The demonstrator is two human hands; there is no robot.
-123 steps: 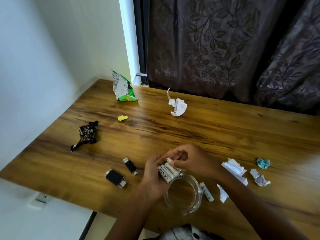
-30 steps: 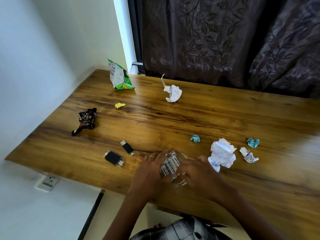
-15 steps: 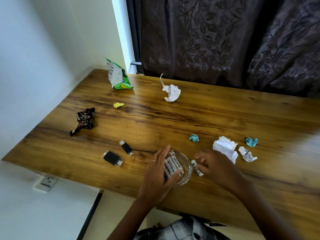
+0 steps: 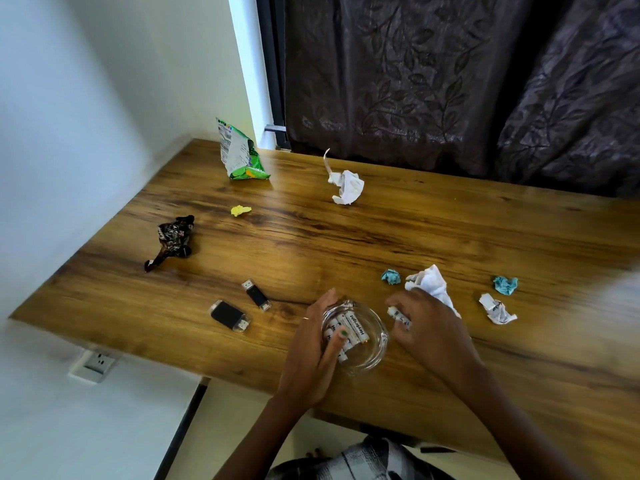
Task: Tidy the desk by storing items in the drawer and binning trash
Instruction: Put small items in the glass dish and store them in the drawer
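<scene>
A small clear glass bowl (image 4: 375,351) stands near the desk's front edge with several white batteries (image 4: 353,329) lying in it. My left hand (image 4: 311,355) grips the bowl's left rim, thumb over the batteries. Just right of the bowl, my right hand (image 4: 429,330) pinches one more white battery (image 4: 400,317). Two black USB sticks (image 4: 230,315) (image 4: 256,294) lie to the left of the bowl. Crumpled white paper (image 4: 431,285) sits behind my right hand.
Trash is scattered over the wooden desk (image 4: 346,244): a green snack bag (image 4: 239,154), a black wrapper (image 4: 171,242), a yellow scrap (image 4: 240,210), a white paper ball (image 4: 346,185), two teal scraps (image 4: 391,276) (image 4: 505,284), a printed white scrap (image 4: 497,310). Wall left, dark curtain behind.
Earlier both hands held batteries over the bowl; the batteries now lie in it. My right hand has moved off the bowl to its right and picked up one loose battery.
</scene>
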